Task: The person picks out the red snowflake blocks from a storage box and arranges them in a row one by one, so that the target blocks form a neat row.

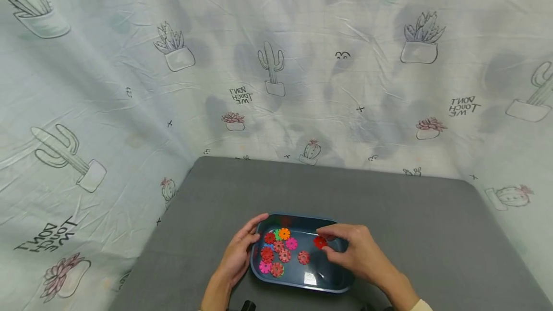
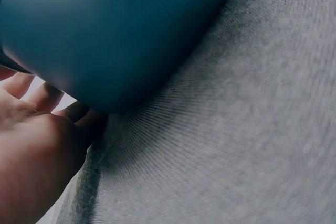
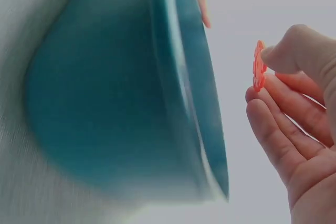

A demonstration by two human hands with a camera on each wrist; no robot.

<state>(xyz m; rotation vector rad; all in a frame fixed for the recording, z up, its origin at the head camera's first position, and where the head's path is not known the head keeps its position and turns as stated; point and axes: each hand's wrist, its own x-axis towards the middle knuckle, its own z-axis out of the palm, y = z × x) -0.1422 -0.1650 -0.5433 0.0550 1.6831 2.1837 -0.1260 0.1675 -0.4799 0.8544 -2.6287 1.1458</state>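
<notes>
A dark blue tray with rounded corners lies on the grey surface, holding several notched plastic discs in red, pink, orange and green, mostly at its left side. My left hand holds the tray by its left end. In the left wrist view its fingers are against the tray's outer wall, their tips partly hidden. Over the tray's right part, my right hand pinches a red notched disc between thumb and fingers. That disc is raised above the tray rim in the right wrist view.
The grey cloth-covered table extends around the tray. Behind it and at both sides hangs a pale curtain printed with cacti. A small black object shows at the bottom edge of the head view.
</notes>
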